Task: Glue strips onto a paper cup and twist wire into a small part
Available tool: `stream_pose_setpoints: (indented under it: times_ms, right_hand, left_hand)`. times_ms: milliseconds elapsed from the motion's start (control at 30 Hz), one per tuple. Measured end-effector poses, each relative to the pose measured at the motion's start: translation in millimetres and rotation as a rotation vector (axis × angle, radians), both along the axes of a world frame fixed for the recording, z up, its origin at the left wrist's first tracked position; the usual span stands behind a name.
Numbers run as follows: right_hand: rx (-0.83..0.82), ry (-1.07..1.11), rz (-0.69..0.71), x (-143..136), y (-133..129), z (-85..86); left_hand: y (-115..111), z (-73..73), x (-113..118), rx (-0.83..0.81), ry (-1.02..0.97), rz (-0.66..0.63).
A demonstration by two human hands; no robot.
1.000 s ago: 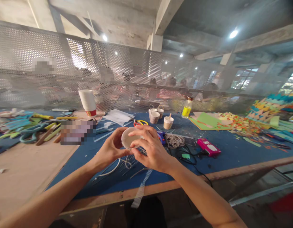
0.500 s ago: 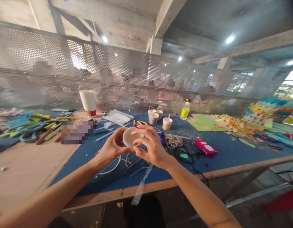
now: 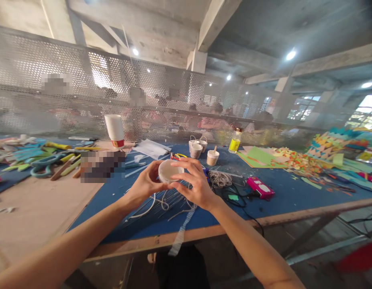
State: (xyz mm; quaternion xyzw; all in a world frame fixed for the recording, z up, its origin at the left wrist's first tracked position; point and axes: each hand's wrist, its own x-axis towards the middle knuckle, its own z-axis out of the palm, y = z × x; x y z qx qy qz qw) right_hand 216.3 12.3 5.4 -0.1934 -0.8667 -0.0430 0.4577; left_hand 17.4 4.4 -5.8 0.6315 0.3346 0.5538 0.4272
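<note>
Between my hands is a small pale cup, held above the table with its open mouth tilted toward me. My left hand is closed round its left side, thumb low on the wall. The fingers of my right hand grip the right side, and some lie over the rim. A striped paper strip trails below my right hand and over the table's front edge; whether it joins the cup I cannot tell. Loose white cord and several thin wires lie on the blue tabletop under my hands.
Little buckets and a small cup with a stick stand behind. Nearby are a yellow-labelled bottle, a twine bundle, a pink box with a black cable, stacked paper cups and scissors. A perforated screen stands behind the table.
The cup has moved slightly up and right in view, and a little more of its inside shows. My right fingers have shifted along the rim. Both hands still hold it.
</note>
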Motion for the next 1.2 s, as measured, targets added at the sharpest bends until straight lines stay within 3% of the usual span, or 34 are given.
stream_pose_setpoints:
  times_ms: [333, 600, 1000, 1200]
  right_hand:
    - [-0.074, 0.102, -0.107, -13.5, -4.4, 17.3]
    - [-0.041, 0.062, -0.203, -38.7, -11.3, 9.6]
    - [0.023, 0.012, -0.220, -38.2, -13.6, 10.9]
    - [0.049, -0.021, -0.209, -33.0, -13.3, 14.2]
  left_hand:
    - [6.5, -7.8, -2.3, 0.075, 0.022, -0.005]
    - [5.0, -12.2, -1.7, 0.168, 0.068, 0.130]
    - [3.4, -11.1, -3.0, 0.206, 0.085, 0.167]
    - [3.7, -10.7, -3.1, 0.176, 0.058, 0.107]
